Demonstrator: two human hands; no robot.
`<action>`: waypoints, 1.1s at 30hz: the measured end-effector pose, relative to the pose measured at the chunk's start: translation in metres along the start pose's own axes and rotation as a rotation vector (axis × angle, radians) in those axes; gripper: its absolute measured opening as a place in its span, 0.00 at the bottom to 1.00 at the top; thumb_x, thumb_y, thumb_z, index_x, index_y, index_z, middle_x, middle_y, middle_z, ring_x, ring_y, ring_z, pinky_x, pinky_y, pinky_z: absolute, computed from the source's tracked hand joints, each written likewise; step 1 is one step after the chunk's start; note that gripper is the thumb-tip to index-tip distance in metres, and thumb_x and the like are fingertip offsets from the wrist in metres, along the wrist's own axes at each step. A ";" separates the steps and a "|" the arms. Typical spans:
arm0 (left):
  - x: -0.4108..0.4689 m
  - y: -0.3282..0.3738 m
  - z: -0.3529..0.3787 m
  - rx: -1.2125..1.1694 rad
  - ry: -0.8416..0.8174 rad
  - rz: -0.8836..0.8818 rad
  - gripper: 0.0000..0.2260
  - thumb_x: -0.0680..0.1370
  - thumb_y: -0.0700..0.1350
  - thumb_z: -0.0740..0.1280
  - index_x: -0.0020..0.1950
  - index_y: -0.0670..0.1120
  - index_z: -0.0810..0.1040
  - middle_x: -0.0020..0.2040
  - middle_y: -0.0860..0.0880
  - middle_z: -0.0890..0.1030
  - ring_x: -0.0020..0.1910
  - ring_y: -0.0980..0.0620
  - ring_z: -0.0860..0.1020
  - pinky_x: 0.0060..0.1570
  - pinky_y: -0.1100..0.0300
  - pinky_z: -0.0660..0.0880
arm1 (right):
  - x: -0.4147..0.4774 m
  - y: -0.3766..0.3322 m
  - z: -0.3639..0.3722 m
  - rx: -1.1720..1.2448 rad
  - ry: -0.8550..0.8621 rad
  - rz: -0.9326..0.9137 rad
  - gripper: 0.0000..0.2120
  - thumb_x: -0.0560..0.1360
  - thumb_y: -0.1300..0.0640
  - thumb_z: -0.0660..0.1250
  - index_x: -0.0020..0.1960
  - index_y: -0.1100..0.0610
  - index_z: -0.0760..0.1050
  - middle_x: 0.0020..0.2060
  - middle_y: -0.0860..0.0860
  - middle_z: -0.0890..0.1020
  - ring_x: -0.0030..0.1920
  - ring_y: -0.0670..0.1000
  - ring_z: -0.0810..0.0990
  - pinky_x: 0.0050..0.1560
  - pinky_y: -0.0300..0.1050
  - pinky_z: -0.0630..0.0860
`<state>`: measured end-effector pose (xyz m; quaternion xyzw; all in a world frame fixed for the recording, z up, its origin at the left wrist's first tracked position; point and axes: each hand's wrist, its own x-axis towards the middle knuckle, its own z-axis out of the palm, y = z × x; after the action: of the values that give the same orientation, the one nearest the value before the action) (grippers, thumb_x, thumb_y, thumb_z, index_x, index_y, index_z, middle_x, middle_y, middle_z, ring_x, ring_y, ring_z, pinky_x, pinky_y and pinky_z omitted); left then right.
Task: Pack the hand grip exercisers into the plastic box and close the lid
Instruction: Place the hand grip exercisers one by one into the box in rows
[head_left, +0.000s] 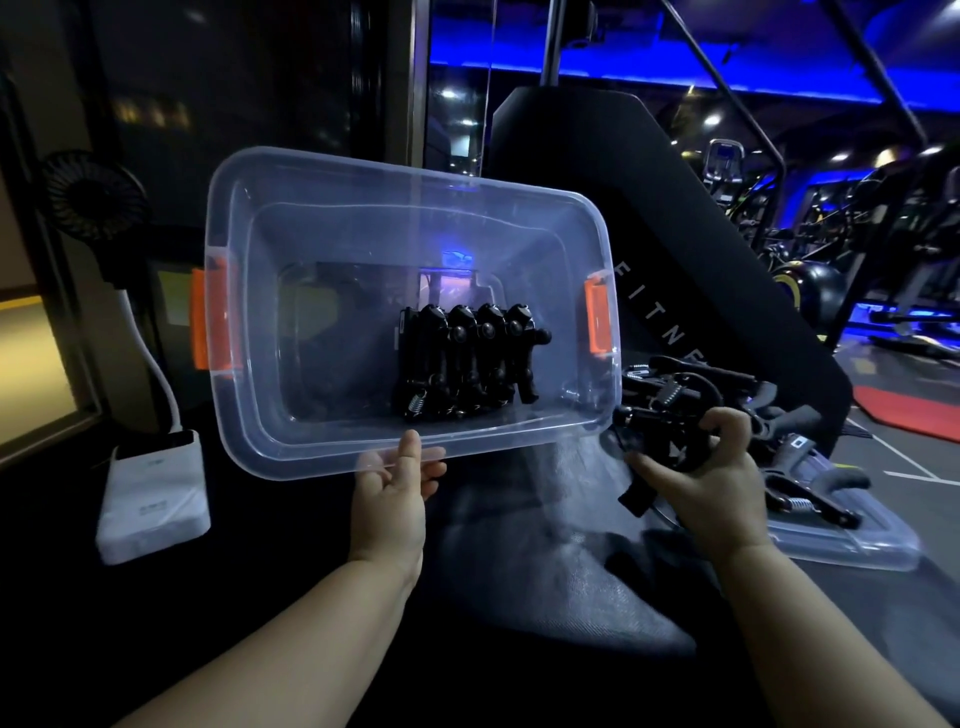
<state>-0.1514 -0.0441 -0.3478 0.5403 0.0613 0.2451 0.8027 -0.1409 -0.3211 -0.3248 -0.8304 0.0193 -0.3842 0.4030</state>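
So, nearest the camera: two bare forearms reaching out over a dark padded surface. The left hand (392, 493) pinches the near rim of the clear plastic box (291, 457), thumb on top and fingers underneath. The box is tipped up so its open side faces the camera.

The right hand (711, 478) has its fingers curled round a black hand grip exerciser (657, 441). That one is outside the box, just off its near right corner and low beside the rim, not touching it as far as I can see.

Inside the box, a row of black exercisers (467, 364) sits packed side by side against the bottom, right of centre. There's an orange latch (208, 322) on the left end and another orange latch (597, 322) on the right.

Behind the right hand is a loose pile of exercisers (691, 387), and a few of them lie on the clear lid (857, 551), which sits flat to the right. It's too dark to count them.

Off to the left there's a white block (156, 499), maybe a power bank, with a small fan (93, 195) above it. Further back is a black machine (675, 249) with white lettering, then gym gear under blue lights.
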 end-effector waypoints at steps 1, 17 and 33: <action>0.000 0.000 0.000 0.001 0.000 0.001 0.07 0.80 0.51 0.62 0.47 0.48 0.70 0.38 0.54 0.85 0.36 0.60 0.81 0.40 0.62 0.73 | -0.002 -0.001 0.002 -0.019 -0.020 -0.022 0.33 0.58 0.45 0.80 0.50 0.44 0.58 0.35 0.45 0.77 0.35 0.51 0.77 0.37 0.48 0.73; 0.002 -0.004 0.000 -0.002 -0.004 0.021 0.07 0.80 0.51 0.62 0.46 0.49 0.70 0.37 0.54 0.85 0.36 0.60 0.81 0.40 0.62 0.73 | -0.011 -0.026 0.012 0.118 -0.302 -0.014 0.23 0.60 0.46 0.79 0.48 0.46 0.70 0.50 0.49 0.73 0.49 0.48 0.76 0.51 0.41 0.73; 0.002 -0.004 -0.001 0.014 -0.004 0.018 0.08 0.80 0.52 0.62 0.47 0.48 0.70 0.38 0.54 0.85 0.36 0.60 0.81 0.40 0.61 0.73 | -0.044 -0.092 0.060 0.576 -0.320 0.248 0.23 0.61 0.36 0.62 0.43 0.54 0.78 0.38 0.50 0.80 0.46 0.52 0.78 0.52 0.54 0.73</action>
<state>-0.1486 -0.0434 -0.3514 0.5468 0.0565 0.2506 0.7969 -0.1586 -0.2044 -0.3122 -0.7236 -0.0523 -0.1871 0.6623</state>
